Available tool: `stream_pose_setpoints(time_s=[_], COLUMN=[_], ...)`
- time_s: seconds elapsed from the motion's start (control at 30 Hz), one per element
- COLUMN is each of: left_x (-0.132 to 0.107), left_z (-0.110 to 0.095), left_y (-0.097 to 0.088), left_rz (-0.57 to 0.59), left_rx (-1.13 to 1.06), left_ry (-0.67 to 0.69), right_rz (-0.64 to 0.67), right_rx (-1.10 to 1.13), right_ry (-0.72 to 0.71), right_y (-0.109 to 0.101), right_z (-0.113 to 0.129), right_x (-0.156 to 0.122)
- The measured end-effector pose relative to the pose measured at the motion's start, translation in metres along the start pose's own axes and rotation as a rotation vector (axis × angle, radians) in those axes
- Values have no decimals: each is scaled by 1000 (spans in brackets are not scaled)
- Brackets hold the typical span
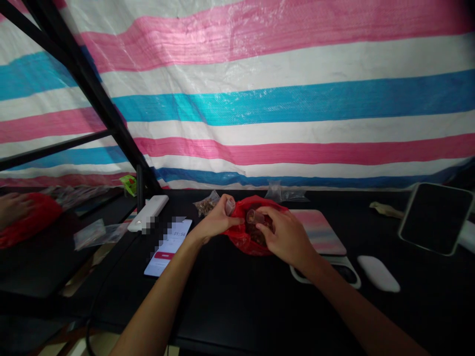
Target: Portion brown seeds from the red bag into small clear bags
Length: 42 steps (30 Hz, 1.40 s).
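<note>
A red plastic bag [243, 242] stands open on the black table, with small brown pieces [260, 236] inside. My right hand [287, 237] reaches over its right side, closed on a small clear cup [255, 216] tilted above the pieces. At the bag's left rim is my left hand [215, 220], its fingers closed around what looks like a small clear plastic bag [230, 205]. The left thumb lies against the red bag. Just behind that hand lies a clear bag of brown pieces [205, 205].
A phone [166, 252] and a white power strip [150, 211] lie left. A pink-and-blue covered scale-like device [319, 230], a white mouse [378, 273] and a dark-screened tablet [436, 217] are right. Another person's hand [15, 212] rests at a red bag far left.
</note>
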<state>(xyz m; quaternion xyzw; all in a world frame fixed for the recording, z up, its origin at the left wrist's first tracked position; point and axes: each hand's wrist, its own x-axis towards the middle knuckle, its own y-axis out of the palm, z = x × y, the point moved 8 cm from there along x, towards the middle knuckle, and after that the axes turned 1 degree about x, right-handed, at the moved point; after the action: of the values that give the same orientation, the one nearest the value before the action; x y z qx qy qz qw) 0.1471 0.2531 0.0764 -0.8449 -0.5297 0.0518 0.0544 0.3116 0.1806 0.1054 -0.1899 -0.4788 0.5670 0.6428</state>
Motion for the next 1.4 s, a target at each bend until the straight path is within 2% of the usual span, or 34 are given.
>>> stream_pose_setpoints(time_s=[0.17,0.3,0.43,0.53,0.6,0.8,1.03,1.13,1.23,1.3,1.4], left_x=[2,-4,-11,-13,-13,-13,-13,-14,-15,-16,-19], left_z=[-24,-38,-42,-41,-41,-38,-36,-39,-45,-50,-57], left_y=[-10,-4,14,28,33,34,35,34,24,10,-11], left_rz=[-159,-196,-158,-86,-71,-69,-66,-69,-118,-216,-357], left_rx=[198,351,443,453,454,416,386,374,355,384,493], left_ry=[289,389,464,477,464,414,390,393,405,411,406], right_rz=[-210,-298,-309,-312,-325,-256,-273,-285,-304,-276,-26], right_rx=[68,144,126,90,63,15,-42,-37,17,67,109], right_ry=[-25,-14,-180,-333,-374,-304,-358,-324,-242,-213,-259], right_y=[-20,-28,-30,-30,-31,-31,-38,-39,-43,-44,-30], right_z=[-1,-1,15,25,26,20,21,17,8,3,5], right_x=[-2,-6,-7,-8,-8,-6,-5,-4,-2,1,4])
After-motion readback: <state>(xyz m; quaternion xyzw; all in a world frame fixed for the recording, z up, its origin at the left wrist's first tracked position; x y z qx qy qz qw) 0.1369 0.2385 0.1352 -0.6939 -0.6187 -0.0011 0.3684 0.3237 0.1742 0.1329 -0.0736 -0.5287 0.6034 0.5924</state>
